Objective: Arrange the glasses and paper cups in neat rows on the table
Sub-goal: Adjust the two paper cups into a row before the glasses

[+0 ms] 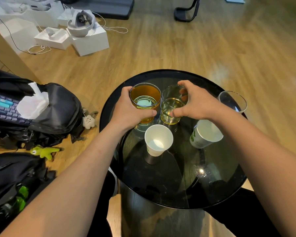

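— Hands first: what are they doing?

— Left hand (126, 108) has its fingers curled round the amber glass (145, 101); right hand (195, 103) is wrapped round the yellow-green glass (172, 105). Both glasses stand side by side, nearly touching, at the far side of the round black table (161, 194).

— And the rest?

— A clear glass (233, 101) stands at the table's right edge, well apart. Two paper cups sit nearer: one paper cup (158, 140) just below the held glasses, the other cup (206, 134) partly hidden under the right wrist, possibly tilted.
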